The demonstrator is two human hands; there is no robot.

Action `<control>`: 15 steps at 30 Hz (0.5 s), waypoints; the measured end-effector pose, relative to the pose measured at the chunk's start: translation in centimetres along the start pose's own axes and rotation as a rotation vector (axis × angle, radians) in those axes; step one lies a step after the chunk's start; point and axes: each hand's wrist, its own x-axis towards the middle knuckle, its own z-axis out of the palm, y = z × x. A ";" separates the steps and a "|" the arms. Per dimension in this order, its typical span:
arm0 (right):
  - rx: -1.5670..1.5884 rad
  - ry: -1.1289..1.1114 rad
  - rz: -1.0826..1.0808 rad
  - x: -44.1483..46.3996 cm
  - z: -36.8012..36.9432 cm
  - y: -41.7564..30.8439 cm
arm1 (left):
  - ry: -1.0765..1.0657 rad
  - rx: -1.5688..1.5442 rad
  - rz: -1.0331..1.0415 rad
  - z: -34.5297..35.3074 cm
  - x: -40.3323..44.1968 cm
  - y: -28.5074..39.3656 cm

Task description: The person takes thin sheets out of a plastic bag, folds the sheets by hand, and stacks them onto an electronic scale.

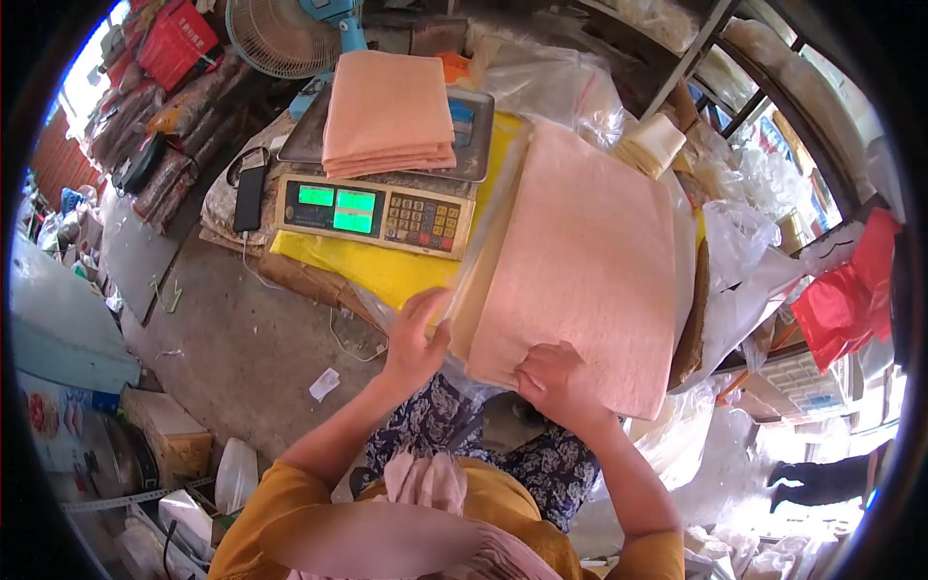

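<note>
A tall stack of pink sheets (590,271), cloth or soft paper, lies in front of me on the right. My right hand (556,382) is at its near edge, fingers curled against the top sheet. To the left of the stack, my left hand (418,343) is raised beside its corner, fingers apart and holding nothing. A folded pile of pink sheets (387,111) rests on the metal pan of a digital scale (372,215). Three green displays are lit on the scale, but their digits are too small to read.
Under the scale is a yellow sheet (348,269). A black phone (249,198) with a white cable lies left of it. Behind stands a fan (282,37). Clear plastic bags (556,82) and a cream folded bundle (652,145) sit beyond the stack. A red bag (846,300) hangs right.
</note>
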 end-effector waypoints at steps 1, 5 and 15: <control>0.112 -0.006 0.056 -0.1 0.0 0.6 | -0.043 -0.056 -0.038 0.4 -0.5 -0.1; 0.118 0.059 0.103 -0.2 -0.2 0.5 | -0.152 -0.097 -0.096 1.5 -1.8 0.3; -0.295 -0.098 -0.011 -0.1 1.5 -0.7 | -0.069 -0.123 -0.138 1.3 -2.0 1.4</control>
